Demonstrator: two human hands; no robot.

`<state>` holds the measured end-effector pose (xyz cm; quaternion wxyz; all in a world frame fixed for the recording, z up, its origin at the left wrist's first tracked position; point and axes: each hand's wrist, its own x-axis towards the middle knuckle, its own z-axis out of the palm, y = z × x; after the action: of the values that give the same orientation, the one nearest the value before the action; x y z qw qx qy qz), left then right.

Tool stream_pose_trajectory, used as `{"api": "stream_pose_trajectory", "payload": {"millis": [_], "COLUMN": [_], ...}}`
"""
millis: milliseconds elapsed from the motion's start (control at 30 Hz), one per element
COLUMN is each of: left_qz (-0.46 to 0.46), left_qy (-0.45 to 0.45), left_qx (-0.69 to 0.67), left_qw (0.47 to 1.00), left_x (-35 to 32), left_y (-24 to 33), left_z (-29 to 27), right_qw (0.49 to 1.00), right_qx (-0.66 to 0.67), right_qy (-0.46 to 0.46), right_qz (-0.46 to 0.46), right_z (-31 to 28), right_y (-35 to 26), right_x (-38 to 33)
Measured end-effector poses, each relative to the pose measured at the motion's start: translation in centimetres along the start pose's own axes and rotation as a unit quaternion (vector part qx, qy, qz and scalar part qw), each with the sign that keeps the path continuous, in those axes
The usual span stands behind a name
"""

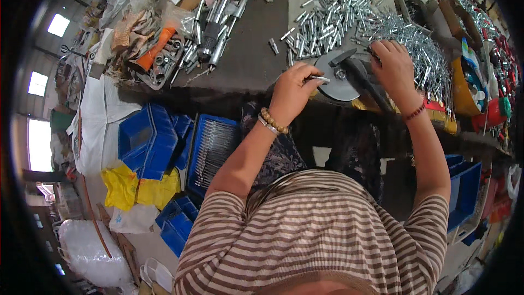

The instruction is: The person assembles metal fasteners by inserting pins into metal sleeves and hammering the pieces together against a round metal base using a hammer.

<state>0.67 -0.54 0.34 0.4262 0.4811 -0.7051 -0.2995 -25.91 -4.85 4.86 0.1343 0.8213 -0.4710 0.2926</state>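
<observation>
My left hand (292,90), with beads at the wrist, is closed in a pinch on a small silver metal pin (320,79) at the bench's front edge. Just right of it is a fixture with a round grey plate (337,88) and a dark lever arm (367,83). My right hand (394,68) is beyond the lever, at the edge of a heap of thin silver rods (417,49). Its fingers are curled together, and whatever lies between their tips is hidden. Behind the plate spreads a pile of short silver metal pins (333,16).
Power screwdrivers (215,22), an orange-handled tool (155,49) and rags crowd the bench's left. A yellow container (466,87) stands at the right. Below are blue bins (147,139), a blue tray of metal parts (215,147) and yellow bags (139,186).
</observation>
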Motion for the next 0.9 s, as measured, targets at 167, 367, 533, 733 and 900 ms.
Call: {"api": "stream_pose_trajectory", "payload": {"millis": [167,367,533,733,900], "left_qz": [0.041,0.096,0.099,0.078,0.060], "left_qy": [-0.008,-0.012,-0.026,-0.029,-0.035], "left_qx": [0.062,0.149,0.142,0.130,0.096], "left_qw": [0.997,0.984,0.985,0.988,0.993], "left_x": [-0.4,-0.2,0.1,0.1,0.1], "left_y": [0.2,1.7,1.2,0.8,0.7], "left_z": [-0.3,-0.1,0.1,0.2,0.3], "right_qw": [0.990,0.992,0.991,0.988,0.985], "right_qx": [0.120,0.107,0.116,0.139,0.145], "right_qy": [-0.065,-0.044,-0.042,-0.042,-0.056], "right_qz": [0.037,0.044,0.057,0.059,0.071], "right_z": [-1.0,0.1,0.3,0.4,0.5], "right_y": [-4.9,-6.7,-6.9,-6.9,-6.8], "right_x": [-3.5,-4.8,-4.7,-4.6,-4.2]}}
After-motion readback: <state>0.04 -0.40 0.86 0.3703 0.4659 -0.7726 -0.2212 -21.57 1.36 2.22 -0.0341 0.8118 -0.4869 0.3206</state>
